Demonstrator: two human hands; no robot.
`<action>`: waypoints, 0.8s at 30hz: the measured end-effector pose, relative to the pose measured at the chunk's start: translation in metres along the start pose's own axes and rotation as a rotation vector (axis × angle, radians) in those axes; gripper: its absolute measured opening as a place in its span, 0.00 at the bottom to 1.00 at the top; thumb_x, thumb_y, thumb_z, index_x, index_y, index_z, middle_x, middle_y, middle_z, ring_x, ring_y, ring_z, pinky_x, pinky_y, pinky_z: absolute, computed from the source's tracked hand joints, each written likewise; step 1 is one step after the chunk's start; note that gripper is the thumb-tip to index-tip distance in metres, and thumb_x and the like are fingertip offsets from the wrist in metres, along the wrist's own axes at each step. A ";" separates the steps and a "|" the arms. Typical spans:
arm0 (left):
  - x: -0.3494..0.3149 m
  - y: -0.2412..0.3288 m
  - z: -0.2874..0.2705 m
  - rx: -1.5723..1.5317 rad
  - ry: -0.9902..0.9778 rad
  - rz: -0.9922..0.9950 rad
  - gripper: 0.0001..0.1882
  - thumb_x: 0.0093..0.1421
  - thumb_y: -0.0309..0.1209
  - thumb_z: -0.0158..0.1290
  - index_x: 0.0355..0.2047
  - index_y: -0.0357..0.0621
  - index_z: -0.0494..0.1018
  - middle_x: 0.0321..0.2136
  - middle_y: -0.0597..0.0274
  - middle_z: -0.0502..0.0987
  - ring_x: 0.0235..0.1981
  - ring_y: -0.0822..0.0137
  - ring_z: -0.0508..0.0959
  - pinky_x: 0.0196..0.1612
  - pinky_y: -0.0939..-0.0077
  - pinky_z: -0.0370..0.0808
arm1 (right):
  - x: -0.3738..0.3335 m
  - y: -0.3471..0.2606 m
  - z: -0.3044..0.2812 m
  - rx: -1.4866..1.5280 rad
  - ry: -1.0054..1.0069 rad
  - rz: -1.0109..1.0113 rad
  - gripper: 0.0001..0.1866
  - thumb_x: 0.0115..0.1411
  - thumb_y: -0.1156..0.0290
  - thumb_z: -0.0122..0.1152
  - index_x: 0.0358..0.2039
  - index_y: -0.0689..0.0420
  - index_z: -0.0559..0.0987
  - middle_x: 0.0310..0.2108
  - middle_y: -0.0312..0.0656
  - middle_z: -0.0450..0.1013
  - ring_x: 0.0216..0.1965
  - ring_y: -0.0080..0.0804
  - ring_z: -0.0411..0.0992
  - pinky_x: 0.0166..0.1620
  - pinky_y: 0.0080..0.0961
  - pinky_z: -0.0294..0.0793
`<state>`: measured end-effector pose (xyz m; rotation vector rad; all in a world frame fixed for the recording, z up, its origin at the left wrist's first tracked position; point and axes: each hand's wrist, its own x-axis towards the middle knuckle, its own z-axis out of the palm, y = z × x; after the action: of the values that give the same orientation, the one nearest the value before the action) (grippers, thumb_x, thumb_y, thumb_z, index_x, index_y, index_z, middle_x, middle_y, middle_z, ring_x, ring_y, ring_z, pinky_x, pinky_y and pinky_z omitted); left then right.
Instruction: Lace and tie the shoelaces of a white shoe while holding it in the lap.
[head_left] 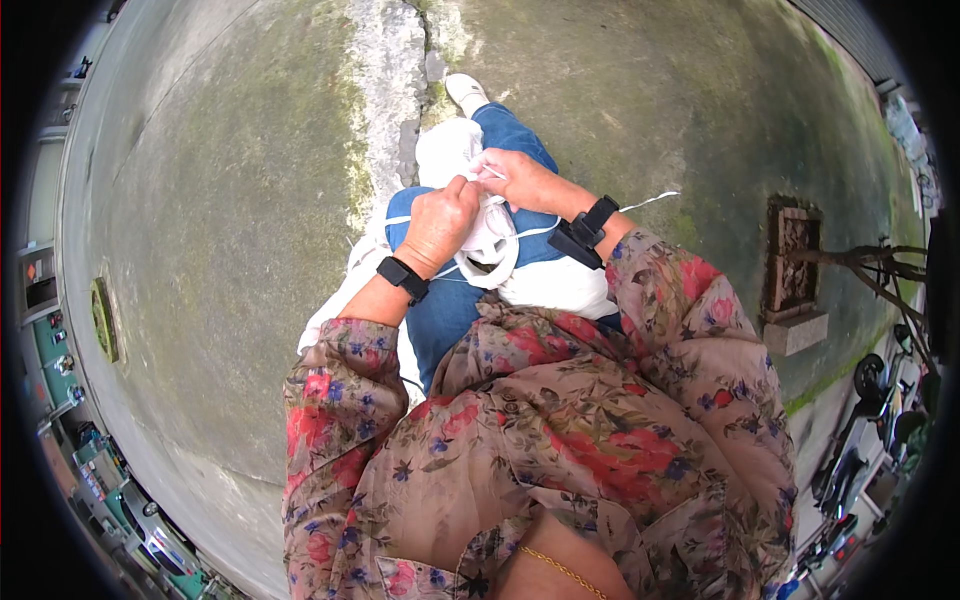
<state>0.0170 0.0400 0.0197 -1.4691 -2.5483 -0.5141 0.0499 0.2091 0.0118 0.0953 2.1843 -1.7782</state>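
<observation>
Across my knees, in blue jeans, lies a white lace-up shoe (pixel 449 150), its rounded toe pointing away from me and its opening toward my body. Both hands meet over its middle and hide part of it. My left hand (pixel 441 222) is closed, fingertips pinched at the lacing. The fingers of my right hand (pixel 520 180) pinch a white shoelace (pixel 493 172) close beside it. One loose lace end trails to the right past my right wrist. Another strand of lace crosses my left knee. Exactly how the lace runs between the fingertips is hidden.
White cloth or soft white items (pixel 556 286) lie on my lap and along my left thigh. Mossy concrete ground (pixel 250 200) surrounds me, with a crack ahead. A brick-edged planter (pixel 795 260) with a bare tree stands right. Parked vehicles line both far edges.
</observation>
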 end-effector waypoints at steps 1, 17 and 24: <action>0.000 0.000 0.001 -0.014 0.001 -0.023 0.04 0.49 0.26 0.52 0.26 0.42 0.69 0.20 0.61 0.69 0.16 0.60 0.73 0.17 0.71 0.70 | 0.000 0.002 0.000 -0.022 0.016 -0.048 0.11 0.57 0.73 0.51 0.40 0.61 0.69 0.27 0.37 0.69 0.20 0.19 0.65 0.19 0.17 0.65; -0.008 -0.022 -0.028 -0.294 -0.451 -0.444 0.09 0.53 0.32 0.50 0.26 0.37 0.71 0.22 0.47 0.73 0.27 0.50 0.74 0.31 0.62 0.70 | 0.002 0.011 -0.005 0.304 -0.124 0.104 0.14 0.53 0.76 0.55 0.41 0.63 0.68 0.28 0.34 0.68 0.24 0.14 0.65 0.19 0.10 0.63; -0.013 -0.028 -0.015 -0.114 -0.442 -0.243 0.08 0.49 0.30 0.51 0.22 0.37 0.71 0.22 0.48 0.74 0.27 0.50 0.74 0.30 0.63 0.71 | 0.005 0.006 -0.007 0.216 -0.169 0.097 0.14 0.52 0.73 0.56 0.39 0.62 0.69 0.26 0.31 0.67 0.24 0.12 0.64 0.18 0.09 0.63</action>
<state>-0.0011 0.0112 0.0243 -1.4512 -3.1158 -0.4060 0.0450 0.2164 0.0056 0.0944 1.8366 -1.8881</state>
